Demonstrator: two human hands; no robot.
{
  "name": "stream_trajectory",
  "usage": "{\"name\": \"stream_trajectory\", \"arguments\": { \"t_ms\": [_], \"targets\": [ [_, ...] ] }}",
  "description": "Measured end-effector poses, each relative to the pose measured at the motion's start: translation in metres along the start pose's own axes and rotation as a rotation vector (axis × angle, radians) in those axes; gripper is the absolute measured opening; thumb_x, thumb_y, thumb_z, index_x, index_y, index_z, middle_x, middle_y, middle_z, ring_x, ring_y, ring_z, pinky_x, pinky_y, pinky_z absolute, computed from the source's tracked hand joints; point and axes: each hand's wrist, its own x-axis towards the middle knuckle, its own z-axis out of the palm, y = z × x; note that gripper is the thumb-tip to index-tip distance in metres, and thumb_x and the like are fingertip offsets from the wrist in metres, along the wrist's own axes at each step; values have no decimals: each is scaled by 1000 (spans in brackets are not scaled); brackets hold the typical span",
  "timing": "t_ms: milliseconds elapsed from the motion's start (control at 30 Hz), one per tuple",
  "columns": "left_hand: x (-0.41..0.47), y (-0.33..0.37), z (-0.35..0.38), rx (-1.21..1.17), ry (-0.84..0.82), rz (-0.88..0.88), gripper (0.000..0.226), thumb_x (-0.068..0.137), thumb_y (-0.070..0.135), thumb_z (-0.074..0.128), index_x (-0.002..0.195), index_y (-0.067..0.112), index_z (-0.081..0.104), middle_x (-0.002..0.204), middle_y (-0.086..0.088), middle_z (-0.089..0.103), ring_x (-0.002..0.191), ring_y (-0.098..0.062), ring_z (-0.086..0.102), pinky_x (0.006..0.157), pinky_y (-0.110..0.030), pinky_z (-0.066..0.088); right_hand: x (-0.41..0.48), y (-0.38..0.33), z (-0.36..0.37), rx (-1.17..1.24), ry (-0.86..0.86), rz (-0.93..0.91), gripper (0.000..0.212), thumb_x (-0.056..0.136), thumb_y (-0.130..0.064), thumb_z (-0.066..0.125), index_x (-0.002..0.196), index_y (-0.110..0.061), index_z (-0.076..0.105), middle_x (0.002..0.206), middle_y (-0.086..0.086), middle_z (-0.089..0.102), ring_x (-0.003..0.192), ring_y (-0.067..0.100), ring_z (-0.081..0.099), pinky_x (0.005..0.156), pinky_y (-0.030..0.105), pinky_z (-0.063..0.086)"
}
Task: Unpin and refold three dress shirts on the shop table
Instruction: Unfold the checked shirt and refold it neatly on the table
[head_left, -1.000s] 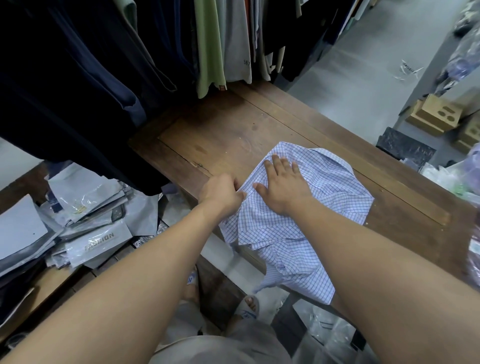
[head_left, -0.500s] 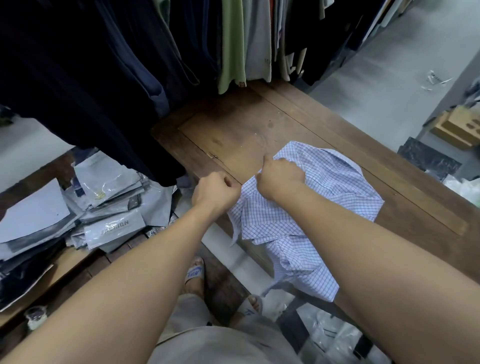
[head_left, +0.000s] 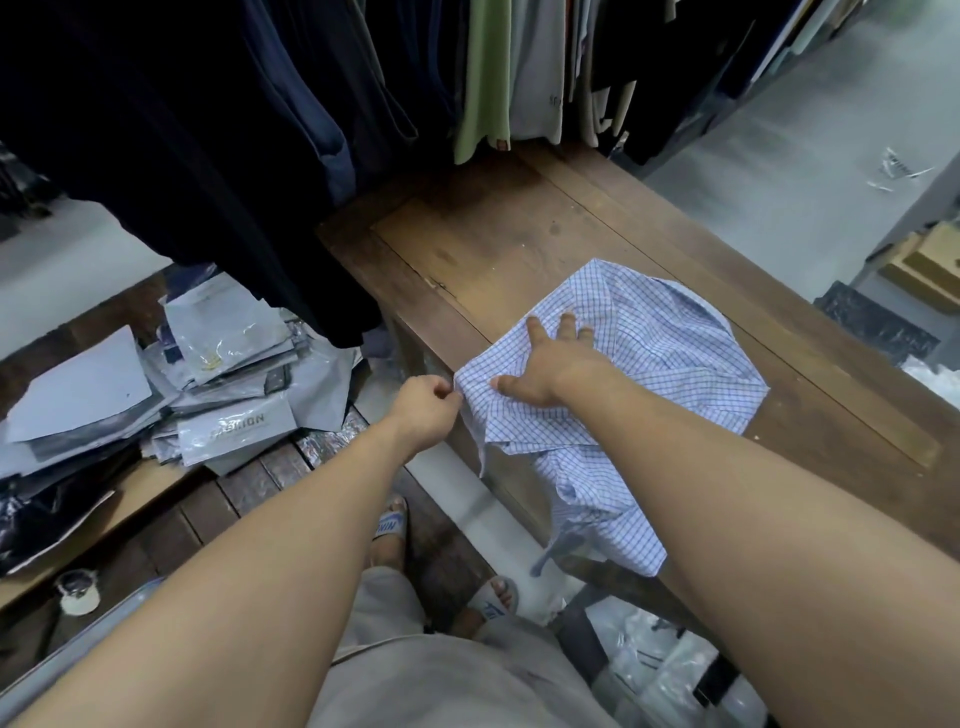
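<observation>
A blue-and-white checked dress shirt (head_left: 670, 364) lies crumpled on the brown wooden shop table (head_left: 519, 228), with part of it hanging over the near edge. My left hand (head_left: 423, 408) pinches the shirt's left corner at the table edge. My right hand (head_left: 556, 364) lies flat on the cloth with fingers spread, pressing it down. Only one shirt is in view.
Dark and green garments (head_left: 483, 78) hang over the far end of the table. A pile of grey plastic shirt bags (head_left: 223, 410) lies on a low bench to the left. Cardboard boxes (head_left: 930, 265) and clear bags (head_left: 670, 670) sit on the floor to the right.
My right hand, a fist half a second ago, has opened flat on the shirt. My left hand has drawn the shirt's corner toward the table's near edge.
</observation>
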Motion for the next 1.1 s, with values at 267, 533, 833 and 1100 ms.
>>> {"name": "stream_trajectory", "arguments": {
  "t_ms": [267,533,833,1100],
  "targets": [
    [-4,-12,-9,44,17,175,19,86,19,71,77,17,55,72,3,61,65,-13,53,59,-29,44,-8,10,2,-43,82,-49,113,84,-80,48,159,-24,-17,167,15,-16,154,39,-7,119,64,-1],
    [4,-7,-11,159,4,174,20,81,23,84,78,27,64,72,8,67,71,-11,62,64,-26,46,-9,13,3,-53,83,-37,118,84,-82,44,158,-14,-17,166,12,-19,153,38,-11,120,63,-5],
    [-1,4,-11,69,43,161,24,75,18,87,77,17,64,67,7,52,62,-9,45,56,-26,36,-19,21,2,-89,256,-103,110,79,-88,40,161,-24,6,167,15,6,151,42,8,120,60,10],
    [-2,-2,-12,173,5,143,29,83,31,81,91,19,56,82,1,65,73,-15,57,61,-30,40,-24,18,5,-141,137,-139,130,71,-86,58,161,-15,-5,168,14,0,152,38,9,119,53,21]
  ]
}}
